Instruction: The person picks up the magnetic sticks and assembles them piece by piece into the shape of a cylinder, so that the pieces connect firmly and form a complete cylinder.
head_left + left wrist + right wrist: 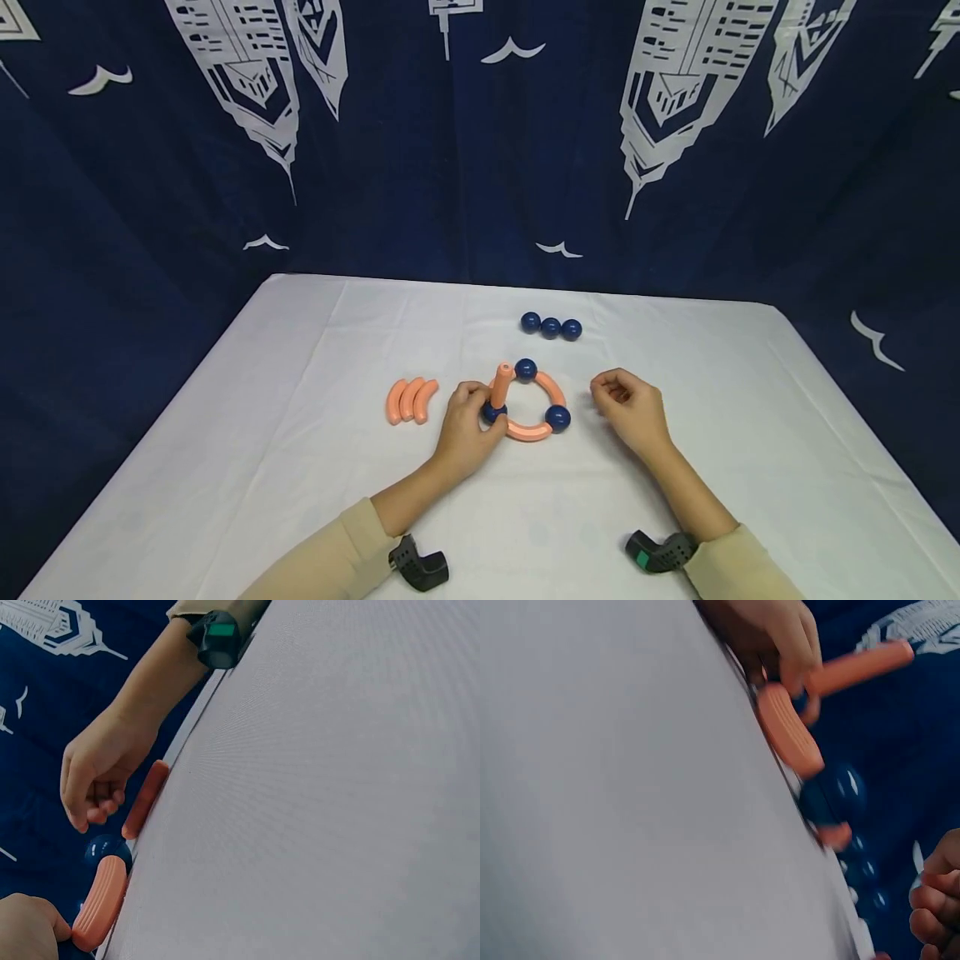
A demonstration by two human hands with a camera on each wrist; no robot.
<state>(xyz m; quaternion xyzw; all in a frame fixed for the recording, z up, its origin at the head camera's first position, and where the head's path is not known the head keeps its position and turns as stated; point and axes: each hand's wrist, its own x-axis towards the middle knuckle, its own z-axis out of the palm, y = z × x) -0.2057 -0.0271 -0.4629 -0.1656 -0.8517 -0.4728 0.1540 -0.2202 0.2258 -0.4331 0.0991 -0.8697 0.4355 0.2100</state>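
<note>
A ring of curved orange rods [528, 432] and three blue balls lies on the table. My left hand [463, 427] grips the ring's left blue ball [491, 412], thumb in front and fingers behind. From that ball a straight-looking orange rod [501, 386] stands up, leaning slightly right. The other two balls are the back one [526, 370] and the right one [557, 418]. Right of the ring, my right hand [632, 410] hovers with loosely curled fingers and holds nothing. In the right wrist view the left hand [780, 637] is partly hidden behind the ring.
Three loose curved orange rods [410, 401] lie side by side to the left of my left hand. Behind the ring, three more blue balls [551, 328] sit in a row on the white tablecloth [300, 500]. A dark blue patterned curtain [465, 167] hangs beyond the table's far edge.
</note>
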